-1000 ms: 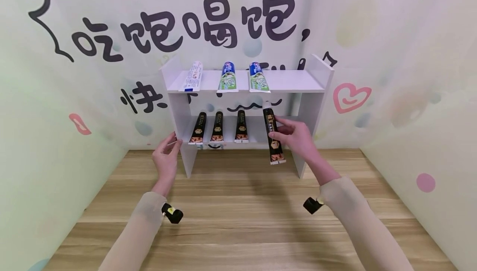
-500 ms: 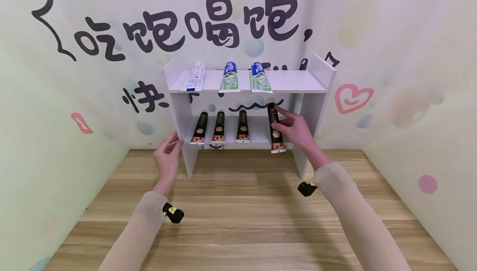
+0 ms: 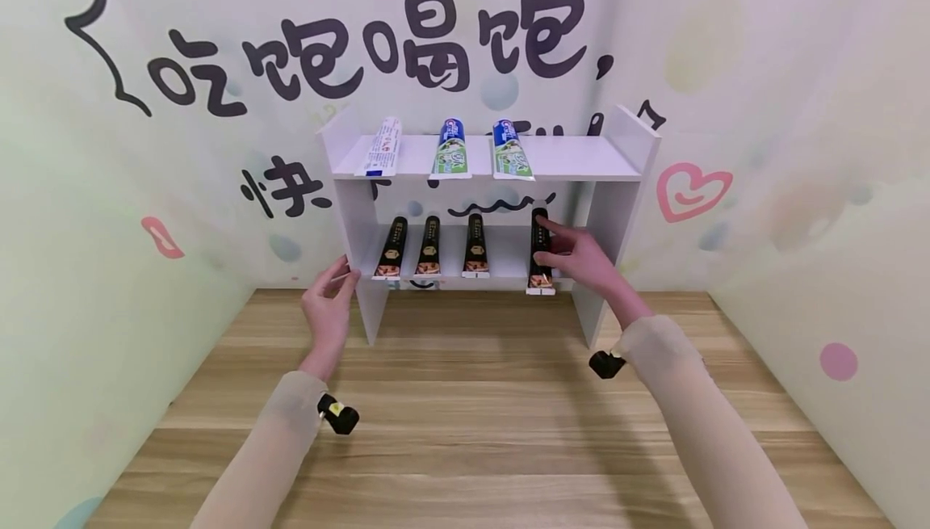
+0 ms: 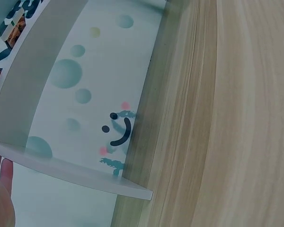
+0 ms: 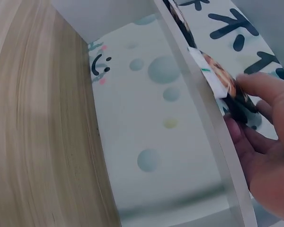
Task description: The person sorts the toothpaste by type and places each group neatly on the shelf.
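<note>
A black tube (image 3: 539, 250) with a white crimped end and a gold-brown label is held between the thumb and fingers (image 3: 554, 228) of the right hand (image 3: 581, 261), lying on the lower shelf (image 3: 508, 258) of the white rack (image 3: 625, 190) at its right end. Four black tubes are counted on that shelf, three beside it (image 3: 429, 247), and three white tubes (image 3: 450, 149) on the top shelf. The left hand (image 3: 328, 309) is rested against the rack's left side, its fingers loosely bent and holding nothing.

upper shelf: white tube (image 3: 381, 146), two green-and-blue tubes (image 3: 450, 149) side by side | lower shelf: three black tubes (image 3: 430, 247) in a row | wooden desk (image 3: 465, 440) | wall: black lettering (image 3: 378, 52), pink heart (image 3: 690, 188)
</note>
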{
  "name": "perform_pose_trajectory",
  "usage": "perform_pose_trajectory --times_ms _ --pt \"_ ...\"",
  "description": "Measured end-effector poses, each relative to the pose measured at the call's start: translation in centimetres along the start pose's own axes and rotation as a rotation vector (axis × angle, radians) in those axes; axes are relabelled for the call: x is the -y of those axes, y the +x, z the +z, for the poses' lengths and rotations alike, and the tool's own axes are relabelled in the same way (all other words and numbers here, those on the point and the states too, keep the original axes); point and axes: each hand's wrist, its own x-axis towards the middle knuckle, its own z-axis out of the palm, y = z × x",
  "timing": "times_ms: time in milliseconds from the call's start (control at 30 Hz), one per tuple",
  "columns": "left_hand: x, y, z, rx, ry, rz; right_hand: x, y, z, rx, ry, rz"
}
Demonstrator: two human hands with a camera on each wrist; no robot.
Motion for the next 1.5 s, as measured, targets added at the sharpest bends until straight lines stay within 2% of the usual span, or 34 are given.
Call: perform_pose_trajectory --times_ms 233,400,733,1000,1267,1500 --pt "0.0 0.0 -0.1 0.008 0.007 -0.009 0.0 0.3 -0.7 0.169 0.012 0.029" --pt "0.0 0.0 -0.1 0.022 0.014 -0.016 0.1 0.4 -0.8 0.21 -0.008 0.047" --pt "-0.2 0.0 -0.1 0.004 0.008 -0.016 0.7 1.0 -0.1 0.199 -0.149 -0.012" --pt "-2.6 -0.7 -0.2 0.037 0.007 -0.021 0.7 0.7 0.5 0.176 -0.183 -0.04" --pt "-0.5 -0.1 0.0 0.019 0.017 -0.013 0.4 0.8 0.9 0.141 -0.171 -0.046" --pt "-0.1 -0.1 0.0 0.009 0.018 0.002 0.4 0.8 1.0 0.137 -0.154 -0.022"
